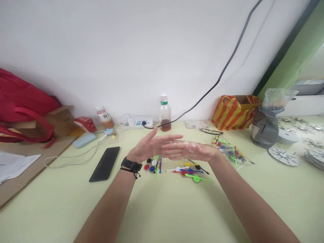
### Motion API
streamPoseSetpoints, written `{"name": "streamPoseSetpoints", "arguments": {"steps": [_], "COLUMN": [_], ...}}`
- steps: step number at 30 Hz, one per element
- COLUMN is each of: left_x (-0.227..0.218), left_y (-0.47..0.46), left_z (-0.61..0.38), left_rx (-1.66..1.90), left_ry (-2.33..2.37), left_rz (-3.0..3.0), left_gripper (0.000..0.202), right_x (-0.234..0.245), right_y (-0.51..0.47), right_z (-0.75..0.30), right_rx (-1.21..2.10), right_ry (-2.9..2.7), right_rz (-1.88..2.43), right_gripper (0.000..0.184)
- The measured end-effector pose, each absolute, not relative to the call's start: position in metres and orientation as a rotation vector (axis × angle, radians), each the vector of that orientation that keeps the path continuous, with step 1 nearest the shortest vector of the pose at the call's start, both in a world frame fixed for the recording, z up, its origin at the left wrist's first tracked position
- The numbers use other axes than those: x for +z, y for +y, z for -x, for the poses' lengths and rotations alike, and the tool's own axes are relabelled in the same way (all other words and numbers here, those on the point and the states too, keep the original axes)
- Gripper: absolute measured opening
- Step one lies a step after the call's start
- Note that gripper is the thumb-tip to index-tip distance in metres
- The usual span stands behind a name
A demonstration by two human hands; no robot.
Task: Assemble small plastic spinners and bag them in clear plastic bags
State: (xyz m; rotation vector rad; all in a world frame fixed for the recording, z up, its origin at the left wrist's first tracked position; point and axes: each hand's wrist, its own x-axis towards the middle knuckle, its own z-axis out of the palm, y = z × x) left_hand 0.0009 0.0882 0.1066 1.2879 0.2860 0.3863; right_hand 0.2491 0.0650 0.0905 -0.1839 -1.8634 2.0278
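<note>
My left hand [150, 144] is held above the table with its fingers stretched out and its thumb raised. My right hand [191, 152] lies flat across from it, fingers straight, the fingertips of the two hands overlapping. A clear plastic film [189, 145] shows along the right fingers; whether it is a small bag I cannot tell. Below the hands lie several coloured spinner arrows [191, 171], some on round bases. Beside them, under the left hand, are small round discs [152, 168] and a bunch of loose arrows [158, 166], partly hidden by my fingers.
A black phone [104, 164] lies at left. Along the wall stand a bottle [165, 114], a power strip [140, 120] and a striped bag [234, 113]. Bagged arrows [235, 153], a grey bag [265, 128] and white discs [283, 156] are at right. A black cable [217, 82] hangs down.
</note>
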Motion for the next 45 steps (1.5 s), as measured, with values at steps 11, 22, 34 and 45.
{"name": "streamPoseSetpoints", "arguments": {"steps": [11, 22, 34, 45], "left_x": [0.118, 0.120, 0.103, 0.098], "left_y": [0.086, 0.059, 0.062, 0.088], "left_z": [-0.004, -0.042, -0.053, -0.013], "left_rx": [0.653, 0.980, 0.887, 0.751], "left_ry": [0.438, 0.896, 1.019, 1.227], "left_rz": [-1.487, -2.837, -2.956, -2.703], "left_gripper": [0.089, 0.098, 0.064, 0.079], "right_x": [0.104, 0.095, 0.096, 0.105], "right_y": [0.060, 0.072, 0.072, 0.079], "right_z": [-0.250, -0.256, -0.239, -0.284], "right_rx": [1.926, 2.067, 2.169, 1.337], "right_ry": [-1.907, -1.251, -1.116, -1.749], "right_rz": [0.232, 0.389, 0.385, 1.186], "right_gripper": [0.080, 0.077, 0.047, 0.037]}}
